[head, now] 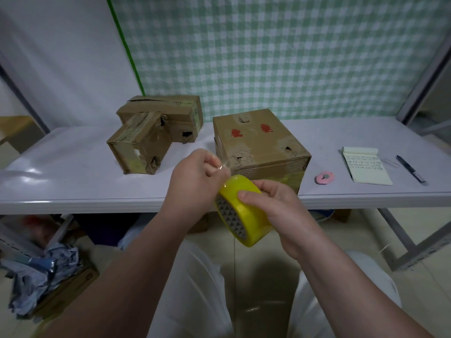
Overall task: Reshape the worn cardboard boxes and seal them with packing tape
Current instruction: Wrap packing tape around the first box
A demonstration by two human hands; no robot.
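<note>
Head view — notepad (366, 168) handwriting unreadable; right hand (278, 211) grips tape roll (245, 214).

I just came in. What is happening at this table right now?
A person is preparing tape. The right hand grips a yellow roll of packing tape near the table edge, and the left hand pinches its clear free end. Three worn, holed cardboard boxes sit on the table: a large box nearest the hands, a small box to its left, and a long box behind that. A pink cutter, notepad and pen lie further right.
</note>
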